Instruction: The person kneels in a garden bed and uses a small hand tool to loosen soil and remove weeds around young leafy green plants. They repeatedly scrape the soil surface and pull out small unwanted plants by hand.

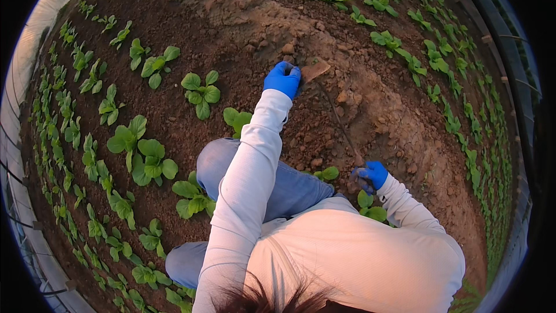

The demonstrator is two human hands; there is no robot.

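Observation:
My right hand [371, 174], in a blue glove dirty with soil, is closed around the handle end of a hand hoe. The thin metal shank of the hoe [336, 115] runs up and left across loose soil to a flat, soil-covered blade [316, 71]. Close to the left side of that blade is my left hand [282, 79], also gloved in blue, with its fingers curled inward. Whether anything is pinched between those fingertips is hidden. Young leafy seedlings stand near my right hand, one [372, 208] just below it and another [326, 173] to its left.
Rows of leafy seedlings [200, 94] cover the bed on the left, some close to my bent knee [221, 163]. More seedlings [388, 41] grow on the right, past a strip of bare, cracked soil [391, 117]. Plastic sheeting [26, 52] edges the plot.

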